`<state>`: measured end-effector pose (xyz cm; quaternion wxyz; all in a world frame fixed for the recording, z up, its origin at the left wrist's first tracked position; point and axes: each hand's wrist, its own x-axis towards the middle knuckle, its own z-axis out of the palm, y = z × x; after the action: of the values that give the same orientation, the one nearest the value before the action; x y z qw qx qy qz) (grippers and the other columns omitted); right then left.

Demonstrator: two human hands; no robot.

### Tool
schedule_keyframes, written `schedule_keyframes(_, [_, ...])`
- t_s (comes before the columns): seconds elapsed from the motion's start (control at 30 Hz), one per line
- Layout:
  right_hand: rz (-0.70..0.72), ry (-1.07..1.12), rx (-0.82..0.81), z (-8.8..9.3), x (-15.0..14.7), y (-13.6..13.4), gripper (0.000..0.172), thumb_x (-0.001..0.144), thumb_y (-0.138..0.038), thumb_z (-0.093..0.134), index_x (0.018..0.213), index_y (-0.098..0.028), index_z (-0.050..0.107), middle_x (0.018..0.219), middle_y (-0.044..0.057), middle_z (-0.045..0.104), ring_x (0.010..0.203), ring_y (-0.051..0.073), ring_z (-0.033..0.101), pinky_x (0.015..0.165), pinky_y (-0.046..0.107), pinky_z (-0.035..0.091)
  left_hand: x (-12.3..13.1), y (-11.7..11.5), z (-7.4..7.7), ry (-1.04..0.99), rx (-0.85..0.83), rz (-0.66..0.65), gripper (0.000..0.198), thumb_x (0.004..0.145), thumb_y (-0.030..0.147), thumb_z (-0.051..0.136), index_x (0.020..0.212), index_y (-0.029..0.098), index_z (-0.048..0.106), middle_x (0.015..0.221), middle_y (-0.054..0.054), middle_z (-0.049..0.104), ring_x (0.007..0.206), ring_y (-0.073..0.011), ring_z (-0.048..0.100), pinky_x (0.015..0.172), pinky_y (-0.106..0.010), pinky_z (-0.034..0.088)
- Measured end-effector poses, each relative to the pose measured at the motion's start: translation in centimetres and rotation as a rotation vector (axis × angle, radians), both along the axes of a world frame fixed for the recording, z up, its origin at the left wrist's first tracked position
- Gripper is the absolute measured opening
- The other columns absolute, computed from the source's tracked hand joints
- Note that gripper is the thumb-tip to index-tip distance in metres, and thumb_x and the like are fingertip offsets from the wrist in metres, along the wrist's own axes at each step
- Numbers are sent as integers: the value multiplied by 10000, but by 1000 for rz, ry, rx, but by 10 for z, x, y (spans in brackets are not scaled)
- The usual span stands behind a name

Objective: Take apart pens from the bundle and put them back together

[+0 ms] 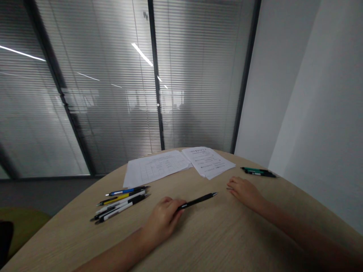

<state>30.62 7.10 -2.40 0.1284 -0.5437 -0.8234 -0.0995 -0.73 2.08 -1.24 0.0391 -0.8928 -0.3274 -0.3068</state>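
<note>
My left hand (pixel 164 217) is closed around the rear end of a black pen (pixel 198 200). The pen's silvery tip points right, towards my right hand (pixel 244 192). That hand is low over the table with its fingers curled together. A small dark sliver shows at its fingertips, too little to name. To the left of my left hand lies a group of several pens: a blue pen (pixel 127 190), a yellow and black pen (pixel 120 198), and white and black pens (pixel 123 208). Beyond my right hand lie green and black pens (pixel 258 172).
Printed paper sheets (pixel 159 166) and a second stack of papers (pixel 208 161) lie at the far side of the round wooden table (pixel 204 241). Behind it stands a glass partition with blinds (pixel 198 75). A white wall (pixel 320 158) borders the right; a greenish chair (pixel 27 226) is at left.
</note>
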Motion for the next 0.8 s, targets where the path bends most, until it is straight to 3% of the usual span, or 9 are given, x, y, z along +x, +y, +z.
schedule_keyframes(0.13, [56,190,6,12,-11,-8,199,826,-205,418,825,-156,611,870,92,601,852,215,541,769,339,400,0,0,-1,4,27,-16,196,838,172,404,975,158,544,746,-55,649,685,-173,563,626,-277,466])
schedule_keyframes(0.3, [226,533,-239,34,-38,-33,348,878,-330,302,723,-179,575,754,40,616,744,170,555,700,287,406,1,0,0,4,73,-41,202,837,171,397,980,148,539,730,-61,645,673,-171,561,608,-271,465])
schedule_keyframes(0.53, [202,540,-457,37,-51,-43,335,813,-299,389,557,-164,556,610,27,597,609,149,539,589,254,374,2,-1,3,9,160,-119,206,849,176,371,986,161,523,704,-49,654,606,-151,578,624,-290,460])
schedule_keyframes(0.8, [137,600,-435,43,-53,-47,273,760,-283,448,538,-161,550,538,4,567,538,126,497,524,232,340,1,-2,3,15,34,-137,237,868,224,356,1010,155,534,714,-54,656,644,-163,575,665,-300,458])
